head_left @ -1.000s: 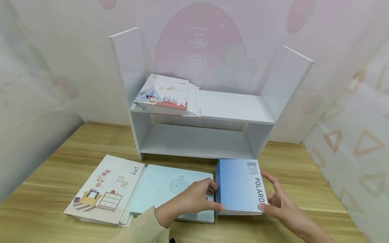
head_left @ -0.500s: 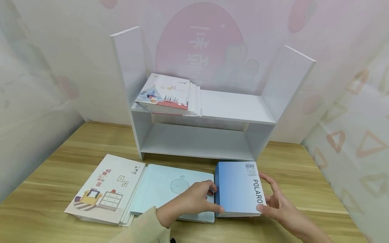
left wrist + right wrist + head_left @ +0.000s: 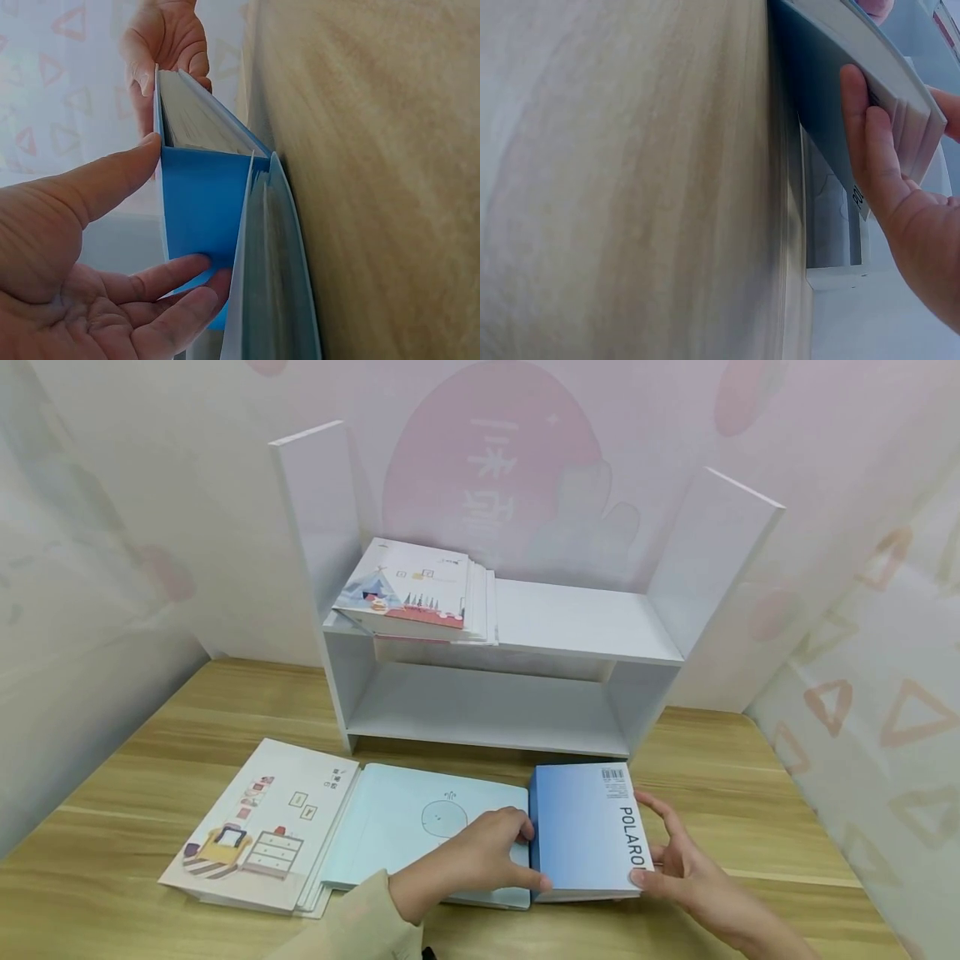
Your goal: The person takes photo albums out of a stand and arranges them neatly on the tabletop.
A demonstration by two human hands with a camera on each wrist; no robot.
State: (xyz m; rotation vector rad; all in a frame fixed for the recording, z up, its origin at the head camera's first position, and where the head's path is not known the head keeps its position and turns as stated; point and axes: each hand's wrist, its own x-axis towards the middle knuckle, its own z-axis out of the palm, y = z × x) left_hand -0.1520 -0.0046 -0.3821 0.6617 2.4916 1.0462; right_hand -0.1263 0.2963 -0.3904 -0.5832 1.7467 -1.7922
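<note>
Sliding slightly nearer put the blue album (image 3: 585, 831) roughly level with the pale-blue album (image 3: 382, 827) on its left, right hand (image 3: 693, 881) pinching its raised right edge, left hand (image 3: 480, 856) half-open, seemingly just touching the spine.

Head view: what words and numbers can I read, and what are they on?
"POLARO": on the blue book; the right hand covers its ending.
Too small: print near the barcode, writing on the room-picture book and the tent-picture book.
Too faded to read surely: big characters on the back wall.
No readable numbers.
</note>
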